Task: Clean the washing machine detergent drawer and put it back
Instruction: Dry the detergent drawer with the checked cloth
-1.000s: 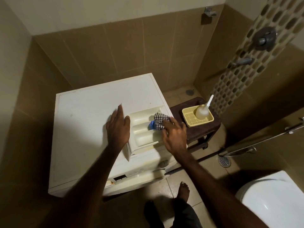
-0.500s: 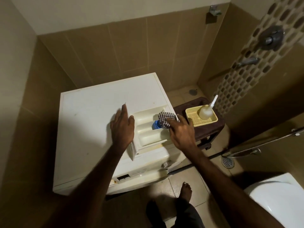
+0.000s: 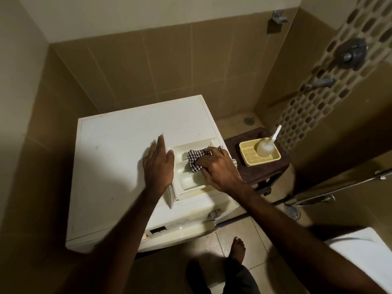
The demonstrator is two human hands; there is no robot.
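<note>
White plastic detergent drawer [image 3: 192,166] is seen lying loose atop the washing machine [image 3: 118,166] | left hand [image 3: 158,166] laid flat, steadying its edge | right hand [image 3: 218,167] clutching checkered cloth [image 3: 196,159] inside a compartment | judged light, rigid, slippery when wet; best gripped by side walls.

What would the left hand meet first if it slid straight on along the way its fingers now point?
Nothing nearby: the left hand points up and slightly right across the bare washing machine top, beside the detergent drawer. It would probably reach the lid's back edge, then the tiled wall.
</note>
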